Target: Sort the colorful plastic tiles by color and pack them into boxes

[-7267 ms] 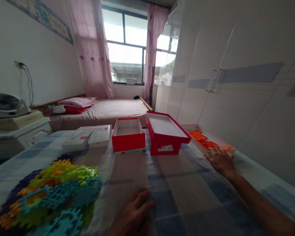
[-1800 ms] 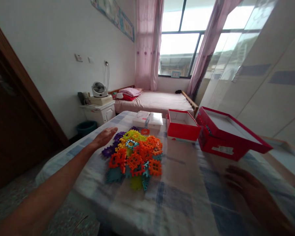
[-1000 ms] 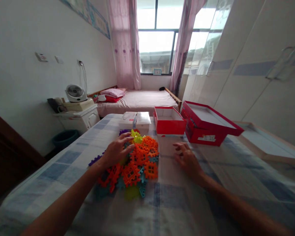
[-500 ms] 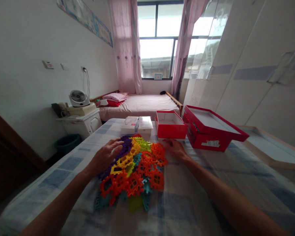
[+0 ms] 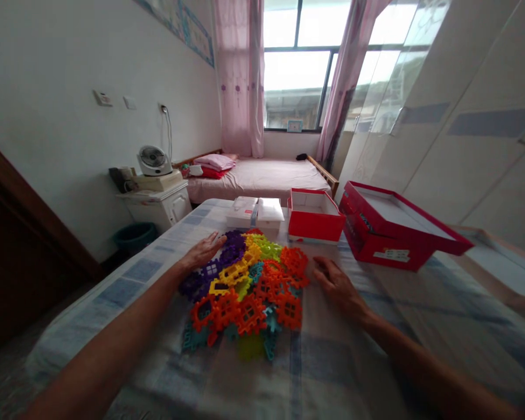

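A heap of interlocking plastic building pieces (image 5: 249,286) lies on the cloth in front of me, in purple, yellow, lime green, teal and orange. Several have window-like openings. At the heap's far left, beside the purple pieces (image 5: 234,248), my left hand (image 5: 203,252) is open with its fingers stretched out; whether it touches them I cannot tell. Just right of the orange pieces (image 5: 294,262), my right hand (image 5: 336,284) rests low near the cloth, fingers loosely bent and apart, holding nothing.
Behind the heap stand two white boxes (image 5: 269,213) and an open red box (image 5: 315,226). A larger red box (image 5: 385,248) with a shallow tray-like lid on top is at the right. A pale tray-like box (image 5: 499,262) lies farther right on the checked cloth (image 5: 126,294).
My right hand has drawn back toward me from near the open red box. My left hand has shifted slightly off the purple pieces. The camera view has turned a little left and down.
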`<state>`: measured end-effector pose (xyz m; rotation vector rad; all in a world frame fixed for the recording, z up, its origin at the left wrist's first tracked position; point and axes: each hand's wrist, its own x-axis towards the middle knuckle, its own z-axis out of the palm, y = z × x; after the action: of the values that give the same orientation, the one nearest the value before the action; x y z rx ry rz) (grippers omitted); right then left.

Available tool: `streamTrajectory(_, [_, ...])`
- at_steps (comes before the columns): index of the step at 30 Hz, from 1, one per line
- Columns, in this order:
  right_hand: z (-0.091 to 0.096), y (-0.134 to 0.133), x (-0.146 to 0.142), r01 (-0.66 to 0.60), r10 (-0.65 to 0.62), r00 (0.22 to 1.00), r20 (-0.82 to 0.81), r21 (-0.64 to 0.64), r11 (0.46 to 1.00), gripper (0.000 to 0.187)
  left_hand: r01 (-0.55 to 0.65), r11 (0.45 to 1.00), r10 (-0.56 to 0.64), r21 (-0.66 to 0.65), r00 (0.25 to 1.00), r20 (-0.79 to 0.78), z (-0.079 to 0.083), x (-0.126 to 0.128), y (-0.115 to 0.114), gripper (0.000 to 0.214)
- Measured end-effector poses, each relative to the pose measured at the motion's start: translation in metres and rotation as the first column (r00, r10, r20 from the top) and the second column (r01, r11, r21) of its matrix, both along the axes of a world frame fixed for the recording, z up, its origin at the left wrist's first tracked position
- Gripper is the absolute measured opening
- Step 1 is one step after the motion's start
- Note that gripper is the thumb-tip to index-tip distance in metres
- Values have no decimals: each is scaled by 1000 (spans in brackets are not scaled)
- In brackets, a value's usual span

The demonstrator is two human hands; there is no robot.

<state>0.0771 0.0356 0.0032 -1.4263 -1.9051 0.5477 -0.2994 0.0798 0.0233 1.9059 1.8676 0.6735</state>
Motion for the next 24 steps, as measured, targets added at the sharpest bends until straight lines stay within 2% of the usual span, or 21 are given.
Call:
streamTrajectory(3, [-6, -12, 8, 51, -51, 999, 6, 20, 998, 49, -8, 1000, 8, 2, 999, 51, 3, 16, 18, 86])
streamTrajectory(5, [-8, -15, 7, 58, -59, 998, 5, 41, 997, 48, 16, 1000, -17, 7, 997, 78, 8, 28, 21, 86])
streamTrajectory(8, [-8, -15, 4, 45, -48, 998, 33, 77, 996, 46, 34, 999, -36, 20, 992, 124, 18, 48, 15, 88])
streamTrajectory(11, [-8, -13, 3, 33, -39, 997, 65, 93, 995, 44, 72, 997, -70, 3, 968, 240, 24, 66, 7, 88])
streamTrajectory(13, [-8, -13, 3, 29, -36, 997, 71, 101, 995, 43, 103, 994, -107, 30, 955, 278, 27, 78, 3, 80])
streamTrajectory(17, [-8, -14, 4, 21, -27, 998, 55, 107, 994, 41, 183, 968, -216, 173, 957, 193, 29, 108, -3, 52])
streamTrajectory(19, [-7, -15, 4, 8, -13, 999, 45, 106, 994, 40, 280, 935, -319, 216, 932, 173, 31, 125, -11, 43])
streamTrajectory(21, [-6, -15, 4, 2, -5, 1000, 20, 105, 994, 40, 418, 876, -457, 240, 880, 133, 33, 142, -23, 40])
streamTrajectory(24, [-5, -14, 5, 36, -29, 998, -57, 117, 993, 42, 676, 718, -689, 166, 724, 34, 40, 158, -40, 50])
